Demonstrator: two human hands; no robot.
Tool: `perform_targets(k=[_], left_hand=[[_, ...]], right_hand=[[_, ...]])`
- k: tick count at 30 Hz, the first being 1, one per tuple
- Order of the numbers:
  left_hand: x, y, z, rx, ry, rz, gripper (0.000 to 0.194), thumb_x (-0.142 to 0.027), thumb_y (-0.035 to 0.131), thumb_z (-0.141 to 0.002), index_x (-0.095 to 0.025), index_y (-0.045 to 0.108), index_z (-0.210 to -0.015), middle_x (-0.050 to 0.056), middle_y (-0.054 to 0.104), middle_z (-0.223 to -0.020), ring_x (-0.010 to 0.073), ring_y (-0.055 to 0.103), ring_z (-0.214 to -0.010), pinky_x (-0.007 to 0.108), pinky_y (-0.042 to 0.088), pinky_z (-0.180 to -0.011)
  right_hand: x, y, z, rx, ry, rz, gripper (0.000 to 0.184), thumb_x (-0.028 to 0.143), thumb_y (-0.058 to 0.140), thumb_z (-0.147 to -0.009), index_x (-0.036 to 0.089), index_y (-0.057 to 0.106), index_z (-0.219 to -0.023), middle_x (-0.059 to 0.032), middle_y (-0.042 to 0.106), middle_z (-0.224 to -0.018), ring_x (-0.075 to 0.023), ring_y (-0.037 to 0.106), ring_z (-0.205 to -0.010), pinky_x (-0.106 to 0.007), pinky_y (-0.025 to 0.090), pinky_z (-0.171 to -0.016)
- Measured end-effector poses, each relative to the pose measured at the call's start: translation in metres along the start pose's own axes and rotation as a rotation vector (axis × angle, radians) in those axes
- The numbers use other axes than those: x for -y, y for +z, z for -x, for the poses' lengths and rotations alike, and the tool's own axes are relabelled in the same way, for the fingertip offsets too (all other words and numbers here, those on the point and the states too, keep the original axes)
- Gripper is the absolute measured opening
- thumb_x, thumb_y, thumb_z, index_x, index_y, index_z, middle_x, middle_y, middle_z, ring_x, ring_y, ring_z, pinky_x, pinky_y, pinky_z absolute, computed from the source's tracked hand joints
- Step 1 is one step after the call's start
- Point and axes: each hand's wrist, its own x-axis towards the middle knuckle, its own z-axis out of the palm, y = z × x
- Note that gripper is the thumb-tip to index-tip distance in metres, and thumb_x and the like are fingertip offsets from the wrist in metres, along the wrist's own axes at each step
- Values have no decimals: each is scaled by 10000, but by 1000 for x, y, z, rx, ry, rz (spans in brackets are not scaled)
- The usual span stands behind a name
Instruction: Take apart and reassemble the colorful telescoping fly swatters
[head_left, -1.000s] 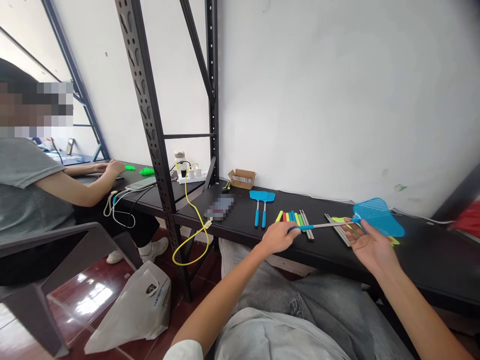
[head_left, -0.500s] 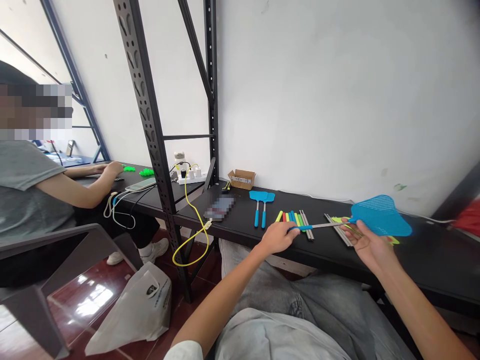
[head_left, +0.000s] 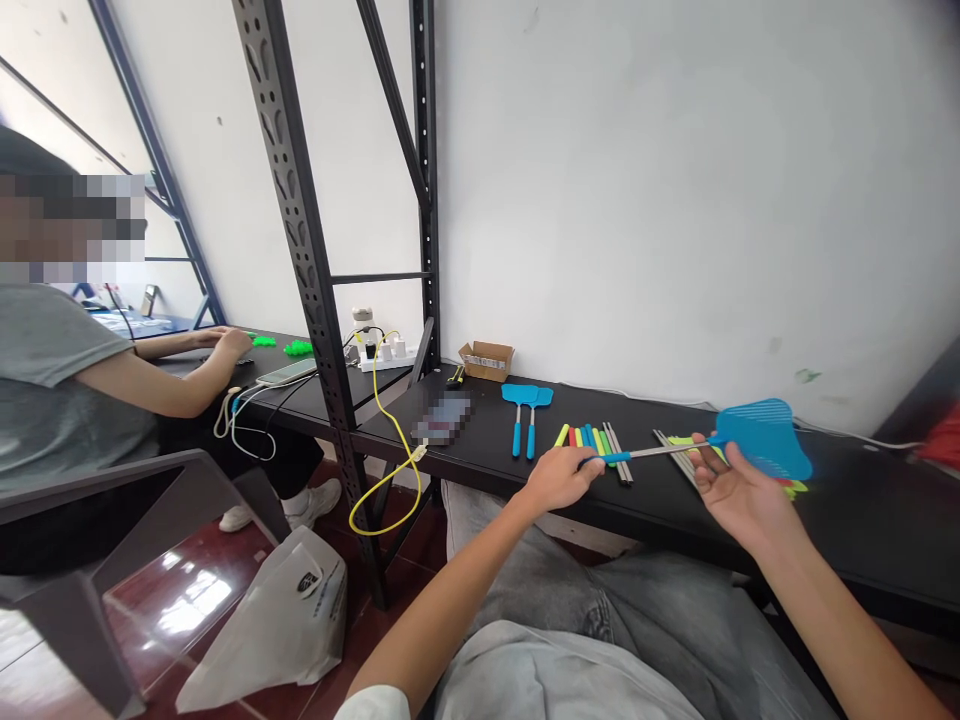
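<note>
Blue swatter [head_left: 664, 451]: since the earlier frame it had rolled about its shaft, its head [head_left: 763, 440] showing narrower.
Tabletop [head_left: 862, 515]: black, it stretched beyond and to both sides of the left grip [head_left: 561, 478] and the right grip [head_left: 742, 500].
Held piece: running from the left grip to past the right grip, handle, shaft and head stood in line and looked joined; whether they were fully seated could not be told.
Swatter pair [head_left: 531, 397]: seemingly complete, beyond and left of the left grip, heads overlapping.
Right grip: pinched around the neck, just below the head.
Left grip: closed around the blue handle.
Lime pieces [head_left: 795, 488]: probably spare heads, partly hidden behind the right grip, apparently unassembled.
Metal rods [head_left: 681, 464]: loose just left of the right grip, with others just right of the left grip.
Coloured handles [head_left: 589, 435]: loose, just beyond the left grip, not yet fitted.
</note>
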Motion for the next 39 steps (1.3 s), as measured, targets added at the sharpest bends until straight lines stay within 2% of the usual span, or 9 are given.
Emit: perform_targets(k=[10,18,28,39], left_hand=[[0,1,0,17,5,7,412,-427,345,-999,-215,686,-905,-6,610,-712,164,579,-703,231,361,-627],[-1,1,1,22,-12,-6,440,-448,317,-1004,-220,683,-916,-5,623,-741,168,584,-724,236,355,-622],[-2,0,0,30,-13,-12,430,-435,323,-1010,-210,672,-895,9,648,-759,183,608,-743,237,360,-628],[-2,1,1,8,-12,-10,397,-408,342,-1004,-209,663,-882,-2,647,-757,166,586,-736,237,354,-640]], right_hand=[[0,14,9,-64,48,-53,257,191,453,-980,215,694,-893,-48,744,-962,-127,707,-730,-172,583,-540],[1,14,10,-42,39,-115,318,262,393,-1010,198,703,-993,-85,730,-1065,-140,718,-869,-180,618,-646],[0,10,5,-5,-43,-33,304,194,405,-996,170,705,-954,-107,731,-1058,-140,720,-908,-169,608,-733],[2,18,12,7,-80,-25,325,249,403,-1008,155,696,-905,-112,731,-1071,-138,724,-879,-190,603,-775]])
